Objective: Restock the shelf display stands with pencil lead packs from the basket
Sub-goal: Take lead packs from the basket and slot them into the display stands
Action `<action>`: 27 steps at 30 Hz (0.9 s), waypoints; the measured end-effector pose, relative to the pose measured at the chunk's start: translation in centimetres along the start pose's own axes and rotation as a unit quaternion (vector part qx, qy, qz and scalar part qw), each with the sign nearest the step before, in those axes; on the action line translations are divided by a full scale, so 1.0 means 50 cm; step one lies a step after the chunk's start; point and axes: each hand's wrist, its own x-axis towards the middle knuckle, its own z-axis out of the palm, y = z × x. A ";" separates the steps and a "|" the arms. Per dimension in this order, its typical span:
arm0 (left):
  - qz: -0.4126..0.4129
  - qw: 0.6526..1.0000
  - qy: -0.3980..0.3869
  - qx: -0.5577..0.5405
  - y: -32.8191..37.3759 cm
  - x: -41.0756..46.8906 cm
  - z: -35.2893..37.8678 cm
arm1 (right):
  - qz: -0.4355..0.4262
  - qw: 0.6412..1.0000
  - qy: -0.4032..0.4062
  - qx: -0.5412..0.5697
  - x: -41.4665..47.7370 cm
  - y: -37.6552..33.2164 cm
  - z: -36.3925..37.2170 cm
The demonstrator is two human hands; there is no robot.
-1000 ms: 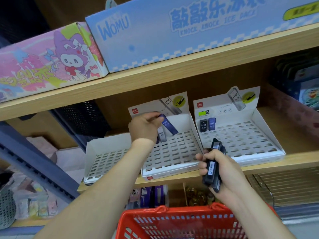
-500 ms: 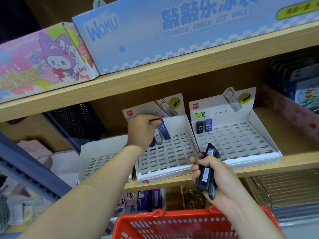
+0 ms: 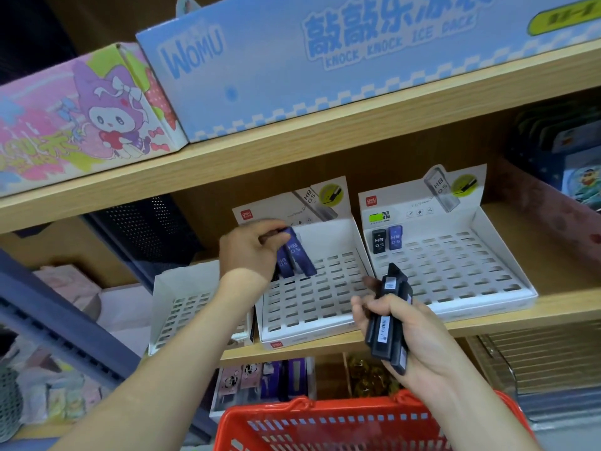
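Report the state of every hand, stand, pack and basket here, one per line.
Left hand: pinching a blue pack.
Right hand: gripping a bundle of black packs.
Middle stand: mostly unfilled.
Right stand: two packs upright, other slots unfilled.
Left stand: no packs visible.
Basket: contents out of view.
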 end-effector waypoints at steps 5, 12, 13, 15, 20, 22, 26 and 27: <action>-0.033 0.998 0.012 0.052 -0.043 -0.007 -0.015 | 0.019 1.000 0.015 -0.015 -0.008 0.010 0.011; -0.013 0.996 -0.008 0.092 -0.052 -0.002 -0.024 | 0.025 0.999 0.037 0.021 -0.007 0.015 0.011; -0.005 0.994 -0.016 0.105 -0.055 -0.002 -0.023 | 0.023 0.998 0.038 0.033 -0.007 0.014 0.010; 0.009 0.992 -0.032 0.122 -0.063 -0.008 -0.019 | 0.018 0.998 0.040 0.043 -0.008 0.011 0.010; 0.069 0.984 -0.039 0.163 -0.069 -0.014 0.003 | 0.012 0.999 0.031 0.032 -0.009 0.005 0.020; 0.054 0.985 -0.022 0.163 -0.064 -0.010 0.004 | 0.012 0.999 0.034 0.031 -0.009 0.008 0.021; 0.057 0.974 -0.034 0.215 -0.044 -0.010 -0.003 | 0.009 0.999 0.046 0.018 -0.012 0.014 0.024; 0.061 0.967 -0.047 0.244 -0.037 -0.011 -0.007 | 0.008 0.999 0.048 0.012 -0.012 0.015 0.025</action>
